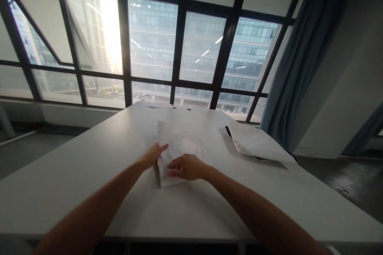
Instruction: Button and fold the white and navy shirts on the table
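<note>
A white, wrinkled sheet-like piece (176,143) lies on the white table in front of me, its left side folded or standing up a little. Whether it is paper, cloth or a thin bag I cannot tell. My left hand (154,154) grips its left edge, thumb on top and fingers behind. Over its near part, my right hand (187,166) is closed in a pinch at the lower left of the sheet. The fingertips are blurred, and a small pale bluish patch shows beside them.
Farther right on the white table (119,195) lies another white sheet-like piece (260,143), with something dark showing from under it. Small dark round spots mark the table's far end. Beyond stand large black-framed windows (176,48) and a blue curtain (302,67).
</note>
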`<state>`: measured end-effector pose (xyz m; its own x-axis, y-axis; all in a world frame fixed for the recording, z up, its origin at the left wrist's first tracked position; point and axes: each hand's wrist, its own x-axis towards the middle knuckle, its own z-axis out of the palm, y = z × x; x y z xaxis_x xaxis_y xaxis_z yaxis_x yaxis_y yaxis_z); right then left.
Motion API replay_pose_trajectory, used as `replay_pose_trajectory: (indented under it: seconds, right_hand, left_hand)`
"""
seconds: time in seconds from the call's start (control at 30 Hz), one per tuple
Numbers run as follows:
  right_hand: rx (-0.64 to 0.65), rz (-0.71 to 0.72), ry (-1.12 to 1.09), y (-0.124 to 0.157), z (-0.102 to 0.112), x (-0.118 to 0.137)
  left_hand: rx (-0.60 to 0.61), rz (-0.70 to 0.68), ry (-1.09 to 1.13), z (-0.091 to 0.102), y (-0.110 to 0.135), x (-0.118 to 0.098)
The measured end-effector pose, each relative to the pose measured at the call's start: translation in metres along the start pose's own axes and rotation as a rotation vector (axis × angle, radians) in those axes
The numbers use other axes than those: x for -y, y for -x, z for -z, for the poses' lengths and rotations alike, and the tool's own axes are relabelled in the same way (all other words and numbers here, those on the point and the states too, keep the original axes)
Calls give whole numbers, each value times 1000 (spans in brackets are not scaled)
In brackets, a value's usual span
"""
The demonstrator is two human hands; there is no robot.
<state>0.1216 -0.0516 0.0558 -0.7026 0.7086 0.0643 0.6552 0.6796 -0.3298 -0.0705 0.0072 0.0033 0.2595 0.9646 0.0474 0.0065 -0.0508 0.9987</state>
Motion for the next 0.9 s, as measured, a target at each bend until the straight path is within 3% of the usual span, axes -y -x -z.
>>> replay_pose_trajectory:
  seconds: [0.07,0.17,0.23,0.33,0.47,0.53,0.63,0.7,0.73,0.83,0.9]
  right_hand:
    - [-139,-99,-8,2,-4,-25]
    - [-421,-417,135,10,2,-82]
    - [-403,-540,111,14,2,-117]
    - [-400,-506,-19,14,-7,-149]
    - [-592,-430,-53,-5,-22,-155]
    - [-662,-416,-128,-14,-24,-153]
    - [-829,-393,-436,-19,-14,-156]
    - [-948,-329,-713,-12,3,-158]
    - [-959,-264,-848,-5,13,-160]
    - [-799,-62,-1085,23,39,-159]
    - [-743,-62,-969,37,47,-155]
  left_hand:
    - [-85,-26,-229,10,-10,8]
    - [-192,-65,-637,17,-21,11]
    - [-268,-127,-880,16,-25,11]
    - [-397,-149,-1107,13,-27,8]
    - [-505,-127,-1034,11,-30,-1]
    - [-565,-250,-917,7,-32,-11]
    - [-568,-486,-627,-4,-25,-33]
    - [-428,-567,-342,-9,-10,-52]
    - [-290,-562,-203,-9,0,-60]
    - [310,-426,26,0,29,-78]
    - [607,-334,10,8,37,-79]
